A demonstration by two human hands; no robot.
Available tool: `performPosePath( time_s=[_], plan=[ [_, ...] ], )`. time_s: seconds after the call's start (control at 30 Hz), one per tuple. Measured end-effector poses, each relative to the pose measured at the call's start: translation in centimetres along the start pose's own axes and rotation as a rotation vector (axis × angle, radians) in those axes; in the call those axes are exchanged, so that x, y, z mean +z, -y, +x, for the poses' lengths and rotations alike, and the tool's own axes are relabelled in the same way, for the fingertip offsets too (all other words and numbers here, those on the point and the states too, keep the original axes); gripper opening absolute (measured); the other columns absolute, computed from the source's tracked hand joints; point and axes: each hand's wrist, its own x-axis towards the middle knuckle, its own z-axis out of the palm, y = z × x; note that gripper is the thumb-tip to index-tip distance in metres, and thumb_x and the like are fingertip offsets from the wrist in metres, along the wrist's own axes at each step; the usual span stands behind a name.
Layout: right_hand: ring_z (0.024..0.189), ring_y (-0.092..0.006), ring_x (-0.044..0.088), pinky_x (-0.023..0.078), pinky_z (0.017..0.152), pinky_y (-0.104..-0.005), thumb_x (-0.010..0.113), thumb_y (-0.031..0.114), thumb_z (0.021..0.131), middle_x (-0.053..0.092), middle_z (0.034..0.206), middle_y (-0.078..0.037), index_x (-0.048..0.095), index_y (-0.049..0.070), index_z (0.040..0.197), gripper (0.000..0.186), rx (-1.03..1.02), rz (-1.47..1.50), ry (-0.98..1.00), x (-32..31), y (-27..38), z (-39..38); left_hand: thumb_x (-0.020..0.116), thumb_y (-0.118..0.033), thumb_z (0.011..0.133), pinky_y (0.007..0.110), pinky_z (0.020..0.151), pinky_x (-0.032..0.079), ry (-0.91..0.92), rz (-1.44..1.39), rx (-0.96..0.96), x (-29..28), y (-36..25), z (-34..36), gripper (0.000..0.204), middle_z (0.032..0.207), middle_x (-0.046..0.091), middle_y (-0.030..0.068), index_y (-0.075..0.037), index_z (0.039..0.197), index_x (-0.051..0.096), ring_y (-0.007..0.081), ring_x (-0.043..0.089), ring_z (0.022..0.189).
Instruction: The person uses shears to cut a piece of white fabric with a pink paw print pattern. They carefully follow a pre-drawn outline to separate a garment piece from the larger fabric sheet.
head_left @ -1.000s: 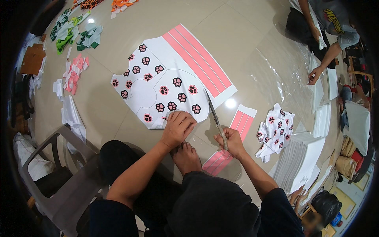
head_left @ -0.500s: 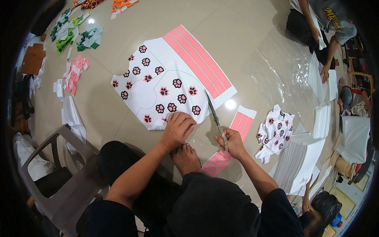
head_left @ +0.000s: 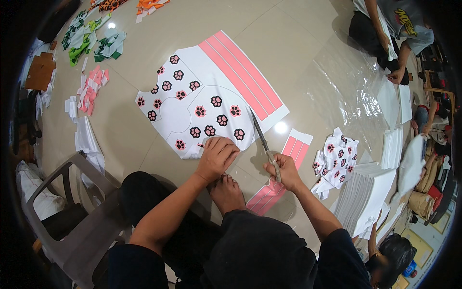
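My left hand (head_left: 217, 156) hasn't shifted: fingers bent together over the near edge of the paw-print cloth (head_left: 211, 113) on the floor (head_left: 139, 144); pinching, I can't tell. My right (head_left: 285, 171), curled round the scissors (head_left: 266, 146), has barely tilted; cutting seems hardly advanced.

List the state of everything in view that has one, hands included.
Left hand: curled at cloth's near edge
Right hand: closed on scissors
Scissors: held, blades look nearly shut
Cloth: spread on floor, partly cut
Pink strip: loose, partly hidden by right hand
Small paw pieces: rumpled pile
White stack: piled, fanned
Plastic: spread, creased
Chair: upright
Pink scraps: heaped
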Motion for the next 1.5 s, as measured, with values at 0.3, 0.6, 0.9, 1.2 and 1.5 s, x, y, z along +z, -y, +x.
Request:
performPosePath(
  time_s=[0.3,0.6,0.9,1.2,1.5],
  plan=[
    [0.052,-0.0071,0.057,0.043,0.048,-0.0248,0.083,0.009,0.099,0.062,0.066,-0.001,0.059,0.007,0.087,0.027,-0.005,-0.016,0.023,-0.5,1.0,1.3,0.081,-0.016,0.092,0.044,0.097,0.045,0.003,-0.015,0.009,-0.1,0.1,-0.1,0.015,0.111,0.069,0.0052,-0.012,0.106,0.077,0.0291,0.064,0.110],
    [0.052,-0.0068,0.056,0.043,0.048,-0.0242,0.083,0.009,0.099,0.063,0.068,-0.001,0.060,0.006,0.088,0.026,0.030,0.025,0.035,-0.8,1.1,1.5,0.082,-0.017,0.092,0.045,0.098,0.045,0.021,-0.018,0.001,0.1,0.4,-0.3,0.018,0.112,0.068,0.0054,-0.012,0.108,0.077,0.0293,0.064,0.111],
    [0.055,-0.0067,0.059,0.046,0.048,-0.0260,0.087,0.014,0.097,0.065,0.070,-0.002,0.058,0.007,0.083,0.033,0.035,-0.045,0.044,-1.6,1.0,1.6,0.082,-0.016,0.091,0.046,0.100,0.045,0.024,-0.019,-0.007,0.1,0.5,-0.4,0.018,0.113,0.069,0.0052,-0.012,0.108,0.076,0.0296,0.064,0.113],
    [0.054,-0.0075,0.058,0.047,0.048,-0.0275,0.088,0.014,0.097,0.065,0.070,-0.003,0.059,0.006,0.083,0.033,0.048,-0.088,0.053,-1.9,2.5,1.8,0.082,-0.015,0.091,0.046,0.101,0.045,0.024,-0.028,-0.010,0.1,0.5,-0.4,0.018,0.113,0.069,0.0055,-0.012,0.108,0.076,0.0296,0.064,0.113],
    [0.050,-0.0049,0.050,0.037,0.047,-0.0256,0.084,0.011,0.098,0.057,0.065,0.004,0.062,0.007,0.086,0.026,0.020,-0.102,0.091,-2.2,4.0,3.5,0.079,-0.017,0.093,0.045,0.101,0.045,0.015,-0.007,0.016,0.1,0.6,-0.3,0.015,0.110,0.067,0.0034,-0.013,0.107,0.075,0.0265,0.064,0.111]
  ],
)
